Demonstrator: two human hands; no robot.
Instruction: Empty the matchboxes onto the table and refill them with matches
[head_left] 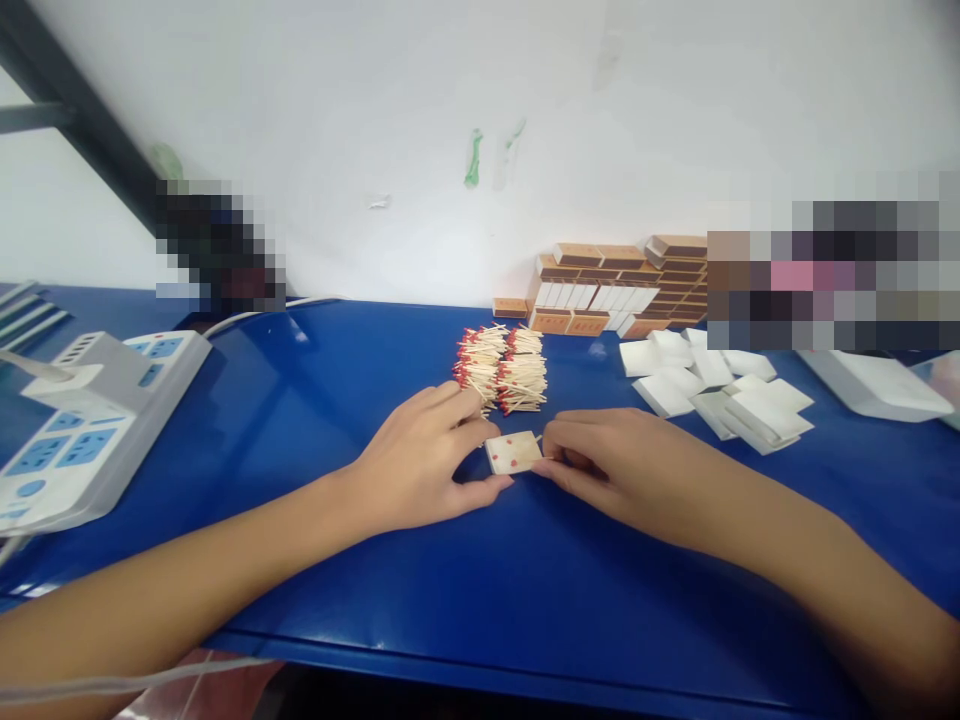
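A small white matchbox tray [504, 461] lies on the blue table in front of me, with a few red match heads showing inside it. My left hand [431, 455] grips the tray's left end between thumb and fingers. At the tray's right end, my right hand [592, 455] is closed in a pinch on matches, whose pale sticks show at the fingertips; how many it holds is hidden. Just beyond the tray are two heaps of loose red-headed matches, a left heap [482, 360] and a right heap [525, 370], partly behind my left fingers.
Several white empty-looking trays [712, 375] lie scattered to the right. Brown matchboxes [592, 255] are stacked against the wall [420, 120]. A white power strip [105, 430] with blue sockets stands at the left, its cable along the back. A larger white box [874, 385] sits far right.
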